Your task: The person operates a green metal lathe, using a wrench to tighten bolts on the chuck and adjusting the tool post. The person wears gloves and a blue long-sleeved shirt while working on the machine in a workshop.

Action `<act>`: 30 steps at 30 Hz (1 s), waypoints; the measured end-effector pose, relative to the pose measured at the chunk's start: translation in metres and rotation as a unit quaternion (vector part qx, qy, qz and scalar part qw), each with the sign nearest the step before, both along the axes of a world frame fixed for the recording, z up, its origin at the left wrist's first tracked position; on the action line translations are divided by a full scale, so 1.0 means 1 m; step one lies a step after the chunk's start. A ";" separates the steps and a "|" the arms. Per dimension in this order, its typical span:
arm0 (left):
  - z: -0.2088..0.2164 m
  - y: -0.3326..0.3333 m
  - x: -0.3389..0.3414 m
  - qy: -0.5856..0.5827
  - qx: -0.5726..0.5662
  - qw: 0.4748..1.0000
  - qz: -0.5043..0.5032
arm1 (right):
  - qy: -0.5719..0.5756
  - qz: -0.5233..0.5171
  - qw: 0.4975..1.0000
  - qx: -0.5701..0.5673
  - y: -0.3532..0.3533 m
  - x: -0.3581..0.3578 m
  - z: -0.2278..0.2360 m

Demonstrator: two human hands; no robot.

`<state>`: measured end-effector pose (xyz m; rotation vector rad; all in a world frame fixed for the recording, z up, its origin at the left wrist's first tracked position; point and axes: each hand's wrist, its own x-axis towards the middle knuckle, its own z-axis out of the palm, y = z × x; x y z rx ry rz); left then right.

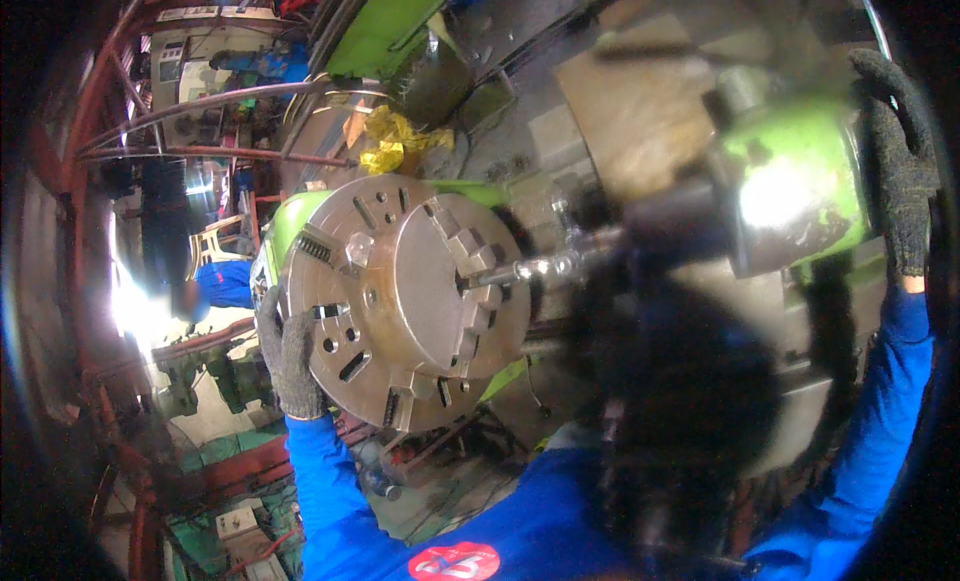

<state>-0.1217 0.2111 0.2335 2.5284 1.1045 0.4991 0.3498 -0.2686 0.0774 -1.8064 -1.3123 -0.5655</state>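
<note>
A large round steel lathe faceplate [345, 386] with slots and holes carries a stepped-jaw chuck [425, 291]. My left hand [292, 366], in a dark knitted glove, grips the faceplate's left rim, thumb on the front and fingers at the edge. A shiny steel tool tip or centre [510, 273] reaches from the right into the chuck jaws, held in a dark shaft blurred toward the green tailstock [800, 181]. At the far right my right hand [898, 141], gloved too, is closed around a bright metal lever [877, 23] beyond the tailstock.
Yellow crumpled cloth or plastic [385, 146] lies behind the faceplate. A brown flat sheet [640, 106] rests behind the shaft. Red steel framing [80, 281] and a curved pipe rail [220, 111] stand at left. A person in blue [222, 284] is in the background.
</note>
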 end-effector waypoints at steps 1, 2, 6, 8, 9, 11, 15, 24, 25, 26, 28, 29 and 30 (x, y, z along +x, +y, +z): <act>0.003 -0.011 0.008 0.004 0.006 1.000 0.023 | 0.034 -0.041 0.999 -0.002 -0.005 0.001 -0.006; 0.005 -0.010 0.010 0.011 0.003 1.000 0.019 | 0.074 -0.085 0.994 -0.007 -0.010 -0.005 -0.013; 0.008 -0.010 0.006 0.042 0.032 0.999 0.015 | 0.211 -0.165 0.963 -0.006 -0.022 -0.016 -0.034; 0.010 -0.010 0.002 0.059 0.054 0.997 -0.003 | 0.267 -0.179 0.947 0.007 -0.034 -0.014 -0.045; 0.012 -0.010 -0.001 0.067 0.059 0.996 -0.020 | 0.287 -0.182 0.941 0.013 -0.037 -0.014 -0.053; 0.008 -0.010 0.019 -0.010 -0.024 1.000 0.004 | 0.273 -0.194 0.942 0.012 -0.061 -0.007 -0.066; 0.009 -0.008 -0.004 0.055 0.099 0.993 -0.041 | 0.140 -0.234 0.953 -0.128 -0.052 -0.005 -0.057; 0.015 -0.013 0.008 0.035 0.065 0.997 0.017 | 0.046 -0.292 0.946 -0.131 -0.045 -0.017 0.009; 0.016 -0.005 0.002 0.035 0.105 0.994 -0.015 | -0.048 -0.366 0.900 -0.232 -0.053 -0.008 0.015; 0.009 0.006 -0.006 0.030 0.143 0.988 -0.046 | -0.150 -0.431 0.830 -0.320 -0.063 0.001 0.021; 0.018 -0.004 0.010 -0.004 0.026 1.000 0.002 | -0.051 -0.407 0.893 -0.183 -0.058 -0.006 0.041; 0.019 -0.005 0.012 -0.004 0.035 0.999 0.005 | 0.037 -0.339 0.929 -0.140 -0.047 -0.026 0.053; 0.018 -0.003 0.011 -0.002 0.043 0.999 0.009 | 0.129 -0.270 0.951 -0.084 -0.037 -0.048 0.069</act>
